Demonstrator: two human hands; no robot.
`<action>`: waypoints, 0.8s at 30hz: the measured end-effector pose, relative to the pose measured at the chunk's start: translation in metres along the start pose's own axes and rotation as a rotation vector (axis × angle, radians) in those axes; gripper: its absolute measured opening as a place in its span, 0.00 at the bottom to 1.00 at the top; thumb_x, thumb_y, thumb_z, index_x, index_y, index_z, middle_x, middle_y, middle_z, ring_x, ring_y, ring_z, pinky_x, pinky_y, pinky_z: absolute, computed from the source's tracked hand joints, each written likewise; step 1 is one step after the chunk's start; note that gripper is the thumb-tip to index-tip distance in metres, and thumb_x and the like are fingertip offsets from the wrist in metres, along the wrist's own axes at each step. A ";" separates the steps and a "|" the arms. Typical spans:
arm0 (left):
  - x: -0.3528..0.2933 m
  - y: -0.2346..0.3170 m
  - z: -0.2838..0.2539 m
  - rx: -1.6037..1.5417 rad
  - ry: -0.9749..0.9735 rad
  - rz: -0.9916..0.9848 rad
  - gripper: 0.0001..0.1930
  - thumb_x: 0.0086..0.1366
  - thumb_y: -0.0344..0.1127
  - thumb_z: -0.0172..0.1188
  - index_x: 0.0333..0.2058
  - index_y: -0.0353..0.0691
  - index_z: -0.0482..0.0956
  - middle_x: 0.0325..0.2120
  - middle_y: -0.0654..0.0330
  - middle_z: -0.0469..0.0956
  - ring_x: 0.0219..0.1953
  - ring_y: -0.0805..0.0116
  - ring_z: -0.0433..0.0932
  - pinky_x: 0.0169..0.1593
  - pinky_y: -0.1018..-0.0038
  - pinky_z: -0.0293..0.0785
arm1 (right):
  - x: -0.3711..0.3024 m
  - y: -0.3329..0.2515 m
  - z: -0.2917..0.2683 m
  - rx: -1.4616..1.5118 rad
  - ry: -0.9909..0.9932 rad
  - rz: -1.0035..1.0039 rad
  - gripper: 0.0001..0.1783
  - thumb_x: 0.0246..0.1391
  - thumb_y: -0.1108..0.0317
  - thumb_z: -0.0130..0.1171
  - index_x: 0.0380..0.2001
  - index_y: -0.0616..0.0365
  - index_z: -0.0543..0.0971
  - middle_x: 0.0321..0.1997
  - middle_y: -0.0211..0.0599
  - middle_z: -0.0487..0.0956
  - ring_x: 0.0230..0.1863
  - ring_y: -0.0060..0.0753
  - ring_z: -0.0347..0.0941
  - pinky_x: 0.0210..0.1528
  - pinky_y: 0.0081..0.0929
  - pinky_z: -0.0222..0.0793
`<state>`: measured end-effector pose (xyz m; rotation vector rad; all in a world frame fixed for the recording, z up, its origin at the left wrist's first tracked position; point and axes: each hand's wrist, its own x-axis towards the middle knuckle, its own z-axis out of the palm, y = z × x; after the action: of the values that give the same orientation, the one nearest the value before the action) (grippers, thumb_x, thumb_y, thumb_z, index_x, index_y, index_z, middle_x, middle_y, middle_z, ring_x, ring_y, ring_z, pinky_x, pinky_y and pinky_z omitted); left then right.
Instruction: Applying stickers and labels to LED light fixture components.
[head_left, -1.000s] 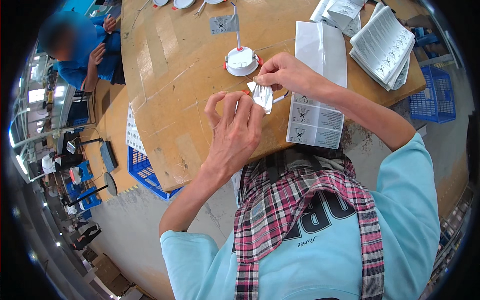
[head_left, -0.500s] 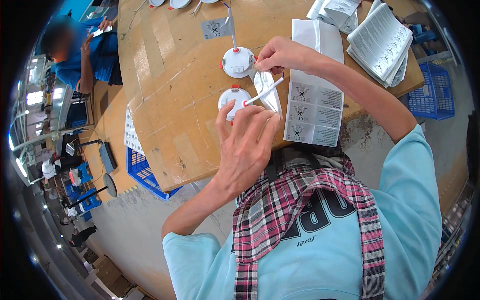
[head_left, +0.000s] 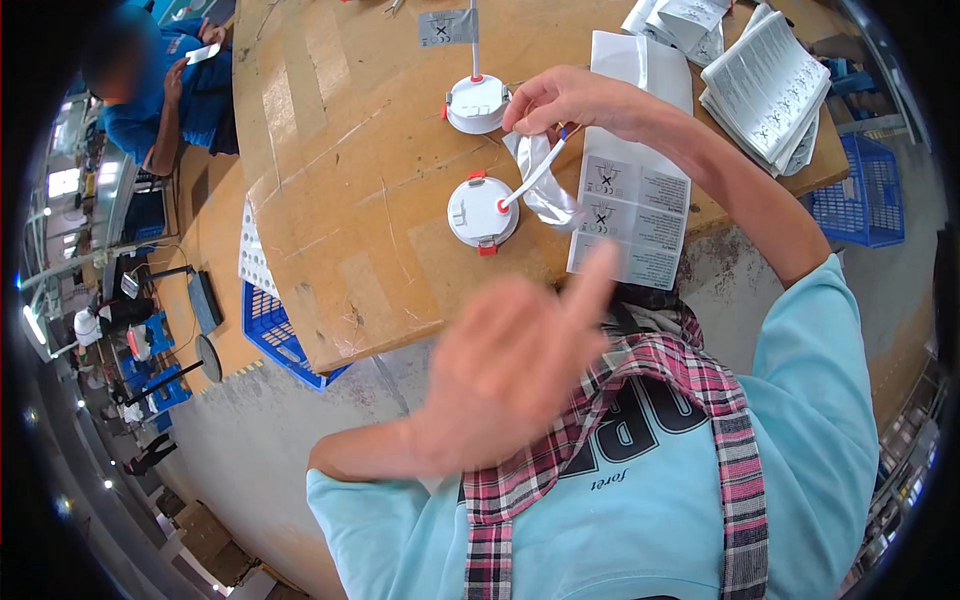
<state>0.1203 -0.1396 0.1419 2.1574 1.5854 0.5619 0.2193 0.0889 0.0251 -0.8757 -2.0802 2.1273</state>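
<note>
My right hand [head_left: 575, 103] pinches the top end of a silvery sticker label [head_left: 551, 203], which hangs crumpled beside the white cable [head_left: 534, 178] of a round white downlight [head_left: 483, 213]. This downlight lies on the table with its back up and red-tipped clips at its sides. My left hand [head_left: 510, 365] is off the table edge, in front of my apron, touching none of these things; motion smears its fingers. Farther back lies a second downlight [head_left: 477, 104]. A grey label [head_left: 447, 28] is stuck round its cable like a flag.
A sheet of printed labels [head_left: 632, 205] lies to the right, overhanging the table's [head_left: 330, 200] near edge. Beyond it is a stack of folded leaflets [head_left: 765, 95]. Blue crates [head_left: 860, 195] stand below the table. A person in blue [head_left: 160, 95] is at the far left.
My left hand has let go of the label's lower end and drawn back toward me, uncovering the near downlight. My right hand still holds the label, which now hangs loose.
</note>
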 end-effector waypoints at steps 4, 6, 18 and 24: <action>0.021 -0.076 0.030 0.195 0.234 -0.178 0.23 0.49 0.32 0.66 0.44 0.35 0.72 0.41 0.52 0.71 0.47 0.54 0.69 0.50 0.62 0.64 | -0.001 -0.004 -0.005 0.054 -0.110 0.050 0.14 0.47 0.62 0.58 0.37 0.57 0.79 0.25 0.21 0.73 0.27 0.11 0.67 0.29 0.11 0.59; 0.016 -0.102 0.055 0.225 0.229 -0.179 0.21 0.49 0.32 0.67 0.43 0.37 0.72 0.44 0.52 0.70 0.51 0.53 0.67 0.52 0.62 0.63 | -0.001 -0.004 -0.003 0.112 -0.186 0.074 0.13 0.48 0.63 0.57 0.38 0.57 0.78 0.26 0.21 0.73 0.27 0.11 0.67 0.30 0.10 0.60; 0.005 -0.108 0.085 0.061 0.327 -0.290 0.13 0.56 0.31 0.59 0.41 0.42 0.71 0.44 0.50 0.66 0.48 0.50 0.66 0.51 0.60 0.63 | -0.003 0.006 -0.028 0.773 0.010 -0.346 0.18 0.55 0.67 0.53 0.49 0.61 0.73 0.43 0.30 0.76 0.45 0.20 0.70 0.52 0.22 0.64; -0.003 -0.108 0.086 -0.006 0.410 -0.370 0.14 0.56 0.32 0.60 0.40 0.37 0.71 0.43 0.50 0.67 0.48 0.52 0.67 0.50 0.63 0.65 | -0.040 0.018 -0.008 0.072 0.246 -0.275 0.16 0.52 0.71 0.55 0.46 0.61 0.76 0.40 0.28 0.75 0.40 0.17 0.69 0.49 0.18 0.65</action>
<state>0.0797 -0.1200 0.0110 1.7501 2.1279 0.9207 0.2623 0.0778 0.0227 -0.7493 -1.8680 1.8403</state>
